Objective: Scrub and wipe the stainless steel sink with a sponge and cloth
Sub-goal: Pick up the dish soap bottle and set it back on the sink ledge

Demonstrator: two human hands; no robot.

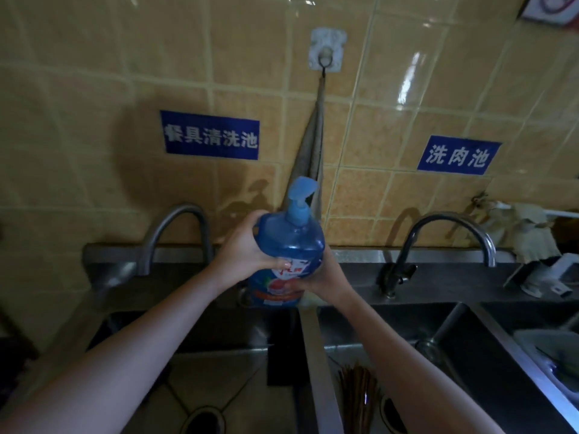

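Note:
I hold a blue pump bottle of dish soap [289, 242] with both hands above the divider between two stainless steel sink basins. My left hand [244, 249] grips its left side near the shoulder. My right hand [326, 277] grips its lower right side and is partly hidden behind the bottle. The left basin [219, 386] lies below my left arm and the middle basin [407, 339] below my right arm. A beige cloth [310, 151] hangs from a wall hook behind the bottle. No sponge shows.
Two curved faucets stand at the back, a left faucet [175, 233] and a right faucet [445, 242]. A bundle of chopsticks [357, 389] lies in the middle basin. A third basin [548, 349] at the right holds items. Rags [526, 233] hang at the far right.

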